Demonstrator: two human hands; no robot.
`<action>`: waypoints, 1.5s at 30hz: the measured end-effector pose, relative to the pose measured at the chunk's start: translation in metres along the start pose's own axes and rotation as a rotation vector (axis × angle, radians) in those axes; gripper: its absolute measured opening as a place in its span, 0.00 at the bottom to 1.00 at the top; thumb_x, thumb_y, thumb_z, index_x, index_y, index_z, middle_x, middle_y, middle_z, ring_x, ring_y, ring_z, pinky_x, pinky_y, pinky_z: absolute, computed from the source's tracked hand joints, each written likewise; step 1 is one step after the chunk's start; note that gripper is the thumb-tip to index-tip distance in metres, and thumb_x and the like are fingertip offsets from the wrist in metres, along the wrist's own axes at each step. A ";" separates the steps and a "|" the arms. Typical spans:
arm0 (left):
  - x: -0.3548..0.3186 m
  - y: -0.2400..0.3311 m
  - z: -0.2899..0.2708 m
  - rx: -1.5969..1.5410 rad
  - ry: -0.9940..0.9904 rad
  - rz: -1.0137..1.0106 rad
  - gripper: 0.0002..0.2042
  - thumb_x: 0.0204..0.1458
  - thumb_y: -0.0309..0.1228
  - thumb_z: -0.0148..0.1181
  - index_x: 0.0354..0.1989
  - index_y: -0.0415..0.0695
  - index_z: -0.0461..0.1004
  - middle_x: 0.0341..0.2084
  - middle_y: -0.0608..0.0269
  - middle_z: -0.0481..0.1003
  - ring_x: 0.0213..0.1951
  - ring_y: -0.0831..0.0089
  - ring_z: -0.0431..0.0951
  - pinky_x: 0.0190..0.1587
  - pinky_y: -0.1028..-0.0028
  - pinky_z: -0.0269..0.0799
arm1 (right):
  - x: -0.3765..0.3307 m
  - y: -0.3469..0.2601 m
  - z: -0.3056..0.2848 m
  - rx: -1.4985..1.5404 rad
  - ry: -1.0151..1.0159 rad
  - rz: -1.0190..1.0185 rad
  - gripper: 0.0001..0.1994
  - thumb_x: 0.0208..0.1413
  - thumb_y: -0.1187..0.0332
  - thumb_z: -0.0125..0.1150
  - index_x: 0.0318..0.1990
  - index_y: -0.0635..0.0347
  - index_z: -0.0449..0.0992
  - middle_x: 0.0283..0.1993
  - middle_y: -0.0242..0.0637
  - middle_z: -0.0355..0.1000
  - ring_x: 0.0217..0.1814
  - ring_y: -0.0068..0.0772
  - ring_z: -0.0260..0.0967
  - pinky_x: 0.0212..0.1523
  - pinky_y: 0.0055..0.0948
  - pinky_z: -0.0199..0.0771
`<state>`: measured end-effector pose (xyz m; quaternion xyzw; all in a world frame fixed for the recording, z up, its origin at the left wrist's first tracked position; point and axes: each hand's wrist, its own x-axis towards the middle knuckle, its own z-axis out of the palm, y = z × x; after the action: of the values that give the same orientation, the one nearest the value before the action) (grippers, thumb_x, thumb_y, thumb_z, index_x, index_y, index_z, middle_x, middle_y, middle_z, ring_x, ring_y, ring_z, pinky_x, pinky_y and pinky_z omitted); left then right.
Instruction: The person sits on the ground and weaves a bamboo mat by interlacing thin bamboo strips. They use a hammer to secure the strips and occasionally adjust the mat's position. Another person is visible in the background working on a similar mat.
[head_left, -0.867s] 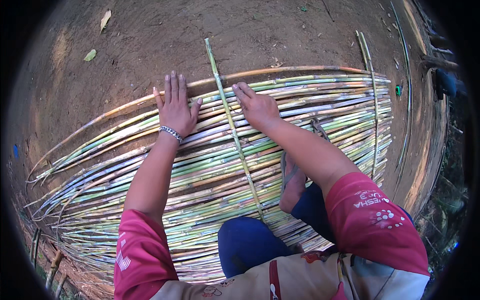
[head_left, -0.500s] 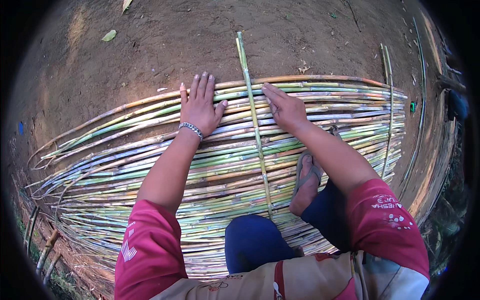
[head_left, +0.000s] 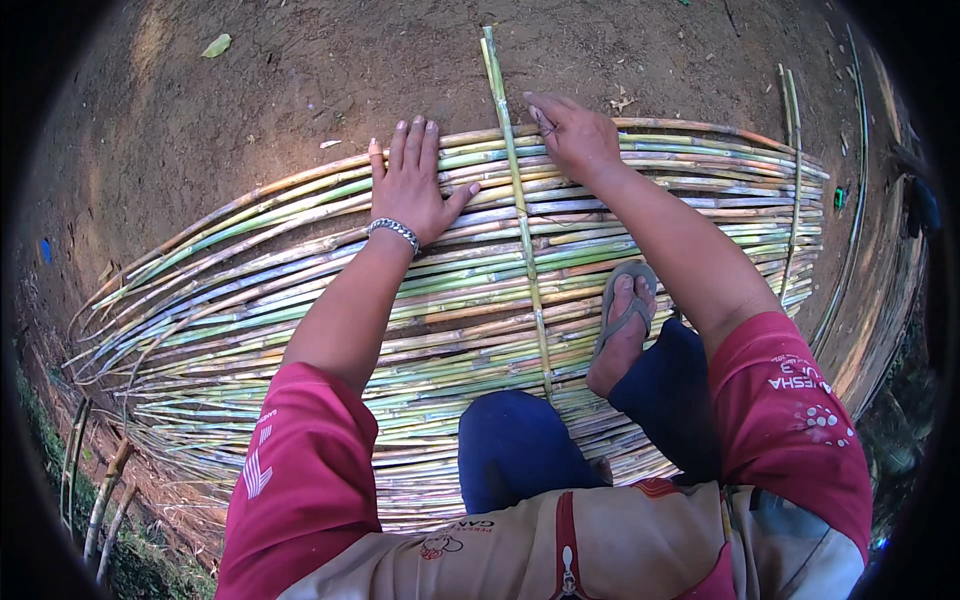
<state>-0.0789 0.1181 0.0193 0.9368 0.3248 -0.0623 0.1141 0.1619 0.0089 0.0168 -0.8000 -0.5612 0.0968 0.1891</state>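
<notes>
Long thin canes, green, tan and purplish, lie side by side as a wide mat on the ground. A narrower green cane crosspiece runs across them, its far end sticking out past the mat. My left hand rests flat on the far canes, left of the crosspiece, with fingers spread. A light wrap covers the tip of its little finger. Just right of the crosspiece, at the mat's far edge, my right hand has curled fingers pressed together. A thin dark strand seems to show by them; what they hold is unclear.
A second crosspiece lies over the canes at the right end. My sandalled foot and bent knee are on the mat. Bare soil stretches beyond it. Upright stakes stand at lower left; long poles lie at right.
My right hand has lifted from lying over the far canes to the mat's far edge, its fingers more curled. The left hand stays flat on the canes. The whole view has shifted slightly.
</notes>
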 end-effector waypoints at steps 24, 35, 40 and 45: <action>0.011 -0.012 -0.012 -0.132 -0.253 -0.041 0.55 0.44 0.74 0.51 0.72 0.42 0.53 0.73 0.58 0.49 0.75 0.61 0.41 0.72 0.43 0.29 | 0.082 -0.058 0.049 0.062 0.039 -0.152 0.14 0.45 0.69 0.62 0.41 0.38 0.80 0.32 0.22 0.70 0.33 0.28 0.73 0.34 0.35 0.67; 0.012 -0.016 -0.007 -0.195 -0.281 -0.045 0.53 0.44 0.73 0.52 0.71 0.45 0.56 0.73 0.60 0.50 0.75 0.62 0.43 0.71 0.40 0.30 | 0.091 -0.054 0.046 0.104 -0.047 -0.196 0.11 0.47 0.69 0.62 0.40 0.41 0.79 0.29 0.24 0.67 0.30 0.29 0.71 0.31 0.34 0.65; 0.018 -0.017 -0.009 -0.184 -0.275 -0.042 0.55 0.41 0.73 0.56 0.70 0.41 0.57 0.73 0.58 0.51 0.75 0.59 0.44 0.71 0.40 0.29 | 0.090 -0.053 0.049 0.085 -0.058 -0.185 0.11 0.46 0.68 0.61 0.38 0.39 0.79 0.29 0.22 0.66 0.31 0.25 0.71 0.31 0.34 0.62; 0.019 -0.013 -0.014 -0.201 -0.304 -0.079 0.52 0.43 0.71 0.56 0.70 0.45 0.58 0.72 0.59 0.52 0.75 0.62 0.44 0.71 0.40 0.30 | 0.092 -0.051 0.045 0.136 -0.001 -0.188 0.12 0.45 0.69 0.60 0.38 0.41 0.79 0.29 0.23 0.66 0.31 0.26 0.71 0.31 0.34 0.62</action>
<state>-0.0714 0.1431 0.0272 0.8870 0.3450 -0.1748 0.2524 0.1336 0.1192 0.0021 -0.7292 -0.6258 0.1168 0.2509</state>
